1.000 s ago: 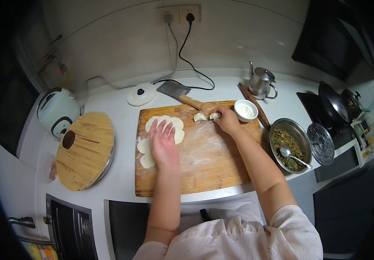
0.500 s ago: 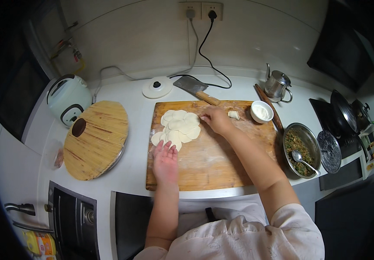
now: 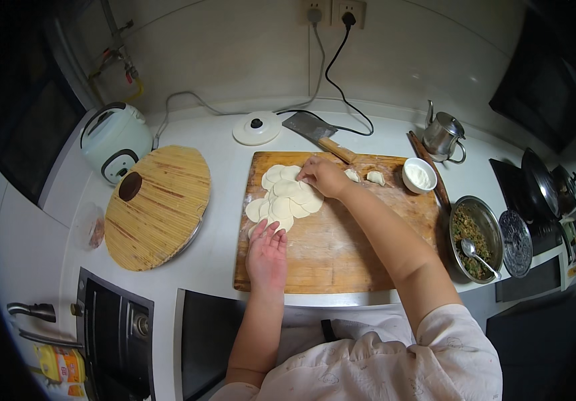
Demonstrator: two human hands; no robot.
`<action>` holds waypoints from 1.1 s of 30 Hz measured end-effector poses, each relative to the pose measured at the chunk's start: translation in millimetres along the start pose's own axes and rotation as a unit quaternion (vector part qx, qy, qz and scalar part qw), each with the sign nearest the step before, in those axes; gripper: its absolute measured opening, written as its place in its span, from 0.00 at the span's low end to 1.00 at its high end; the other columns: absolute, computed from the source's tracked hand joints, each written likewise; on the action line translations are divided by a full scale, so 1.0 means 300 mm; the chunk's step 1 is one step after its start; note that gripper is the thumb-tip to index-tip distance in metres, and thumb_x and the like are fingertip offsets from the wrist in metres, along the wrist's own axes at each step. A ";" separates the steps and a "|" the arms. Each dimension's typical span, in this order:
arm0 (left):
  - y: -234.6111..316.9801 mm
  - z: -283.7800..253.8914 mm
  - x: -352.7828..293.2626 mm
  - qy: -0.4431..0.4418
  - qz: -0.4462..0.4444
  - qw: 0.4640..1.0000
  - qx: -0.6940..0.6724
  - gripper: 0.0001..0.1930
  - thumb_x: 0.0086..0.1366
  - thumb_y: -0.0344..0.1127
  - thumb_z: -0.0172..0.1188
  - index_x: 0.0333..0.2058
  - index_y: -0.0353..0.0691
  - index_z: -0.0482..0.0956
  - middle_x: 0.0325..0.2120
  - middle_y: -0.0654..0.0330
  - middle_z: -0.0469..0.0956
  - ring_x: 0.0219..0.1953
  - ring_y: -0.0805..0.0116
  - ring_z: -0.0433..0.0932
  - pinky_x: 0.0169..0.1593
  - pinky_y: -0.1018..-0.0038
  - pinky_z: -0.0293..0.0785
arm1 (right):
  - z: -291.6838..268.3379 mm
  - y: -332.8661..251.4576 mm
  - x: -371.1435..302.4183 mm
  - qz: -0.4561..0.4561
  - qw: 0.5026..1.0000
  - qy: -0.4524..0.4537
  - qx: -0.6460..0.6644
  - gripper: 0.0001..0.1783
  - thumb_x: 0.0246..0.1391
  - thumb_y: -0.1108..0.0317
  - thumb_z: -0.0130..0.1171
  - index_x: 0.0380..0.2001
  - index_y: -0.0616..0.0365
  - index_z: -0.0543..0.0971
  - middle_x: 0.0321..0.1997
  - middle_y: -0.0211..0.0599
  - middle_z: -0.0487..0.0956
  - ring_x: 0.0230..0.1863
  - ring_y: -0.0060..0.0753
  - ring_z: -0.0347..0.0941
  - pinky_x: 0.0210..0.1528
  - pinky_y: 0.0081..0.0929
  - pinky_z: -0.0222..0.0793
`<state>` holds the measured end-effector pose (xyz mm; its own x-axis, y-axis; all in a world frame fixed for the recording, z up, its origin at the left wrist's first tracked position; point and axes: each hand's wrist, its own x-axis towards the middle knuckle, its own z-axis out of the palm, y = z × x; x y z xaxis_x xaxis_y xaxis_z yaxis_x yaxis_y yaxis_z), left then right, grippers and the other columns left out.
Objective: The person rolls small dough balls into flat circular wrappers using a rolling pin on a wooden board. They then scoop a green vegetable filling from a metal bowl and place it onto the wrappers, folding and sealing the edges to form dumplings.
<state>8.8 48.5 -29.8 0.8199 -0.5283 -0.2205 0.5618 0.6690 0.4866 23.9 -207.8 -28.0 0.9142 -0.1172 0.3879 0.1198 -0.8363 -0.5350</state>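
Observation:
A pile of overlapping round dough wrappers (image 3: 280,198) lies on the left part of a floured wooden board (image 3: 341,260). My right hand (image 3: 325,177) reaches across the board, its fingertips pinching the edge of a dumpling wrapper at the pile's upper right. Palm up, my left hand (image 3: 267,259) rests at the near edge of the pile, fingers loosely spread and holding nothing. Just beyond my right wrist are two filled dumplings (image 3: 375,178), one partly hidden by that wrist.
White powder fills a bowl (image 3: 419,175) on the board's right corner, beside a rolling pin (image 3: 429,170). Further right, a steel bowl (image 3: 458,257) holds chopped filling and a spoon (image 3: 478,256). A cleaver (image 3: 309,126) lies behind. Left stands a slatted round lid (image 3: 168,214).
My right hand has moved left onto the wrapper pile, and a second dumpling shows by its wrist. My left hand stays at the pile's near edge. The whole view has shifted slightly.

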 end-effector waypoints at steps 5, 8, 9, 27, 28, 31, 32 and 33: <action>-0.009 0.004 0.001 0.010 -0.005 1.000 0.004 0.19 0.65 0.33 0.50 0.53 0.33 0.65 0.44 0.51 0.70 0.46 0.63 0.69 0.54 0.71 0.68 | -0.013 0.018 0.019 -0.034 0.999 -0.032 -0.002 0.06 0.44 0.77 0.60 0.28 0.54 0.80 0.35 0.38 0.76 0.40 0.44 0.73 0.43 0.35 0.69; -0.011 0.018 -0.001 0.030 -0.007 1.000 0.001 0.20 0.63 0.29 0.48 0.53 0.33 0.65 0.44 0.51 0.70 0.46 0.62 0.69 0.54 0.70 0.67 | -0.033 0.010 0.031 -0.024 0.998 -0.062 -0.015 0.05 0.45 0.76 0.60 0.28 0.55 0.79 0.35 0.39 0.75 0.41 0.45 0.72 0.43 0.36 0.68; -0.011 0.018 -0.001 0.029 -0.006 1.000 0.001 0.20 0.63 0.29 0.48 0.53 0.32 0.65 0.44 0.51 0.70 0.47 0.62 0.69 0.54 0.70 0.67 | -0.039 0.005 0.033 -0.018 0.997 -0.073 -0.020 0.05 0.45 0.75 0.60 0.28 0.56 0.78 0.35 0.39 0.75 0.41 0.45 0.72 0.43 0.37 0.68; -0.229 0.206 0.051 -0.080 -0.226 0.964 -0.119 0.27 0.71 0.43 0.35 0.61 0.29 0.51 0.60 0.44 0.58 0.62 0.52 0.59 0.66 0.57 0.54 | -0.315 -0.284 -0.269 -0.054 0.992 -0.079 -0.086 0.05 0.46 0.70 0.59 0.30 0.54 0.77 0.33 0.37 0.78 0.39 0.43 0.73 0.40 0.38 0.69; -0.246 0.219 0.042 -0.077 -0.224 0.966 -0.104 0.26 0.71 0.41 0.34 0.61 0.30 0.52 0.59 0.44 0.60 0.61 0.52 0.61 0.65 0.57 0.56 | -0.336 -0.295 -0.317 -0.068 0.991 -0.067 -0.090 0.06 0.46 0.70 0.59 0.31 0.53 0.77 0.34 0.37 0.78 0.39 0.43 0.73 0.40 0.38 0.69; -0.297 0.255 0.005 -0.091 -0.238 0.964 -0.081 0.23 0.71 0.38 0.33 0.61 0.32 0.55 0.58 0.46 0.63 0.60 0.52 0.63 0.63 0.57 0.60 | -0.424 -0.322 -0.474 -0.071 0.992 -0.016 -0.108 0.11 0.45 0.69 0.62 0.35 0.53 0.78 0.36 0.36 0.78 0.40 0.43 0.73 0.41 0.38 0.70; -0.313 0.262 -0.011 -0.108 -0.255 0.957 -0.090 0.23 0.71 0.37 0.34 0.61 0.32 0.55 0.58 0.45 0.62 0.61 0.52 0.63 0.63 0.57 0.61 | -0.470 -0.342 -0.530 -0.048 0.992 0.008 -0.117 0.12 0.45 0.69 0.62 0.36 0.53 0.78 0.36 0.36 0.78 0.41 0.43 0.73 0.42 0.38 0.70; -0.322 0.266 -0.023 -0.123 -0.267 0.951 -0.097 0.23 0.70 0.36 0.35 0.61 0.31 0.55 0.59 0.45 0.62 0.61 0.52 0.62 0.62 0.57 0.61 | -0.511 -0.362 -0.581 -0.028 0.991 0.033 -0.123 0.14 0.44 0.68 0.63 0.38 0.53 0.78 0.37 0.36 0.78 0.41 0.43 0.73 0.42 0.38 0.70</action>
<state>-59.9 -54.2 -7.9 0.3749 -0.9101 -0.1763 0.9201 0.3420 0.1911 -207.8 -178.6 77.5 0.8804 -0.0944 0.4648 0.0645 -0.9471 -0.3145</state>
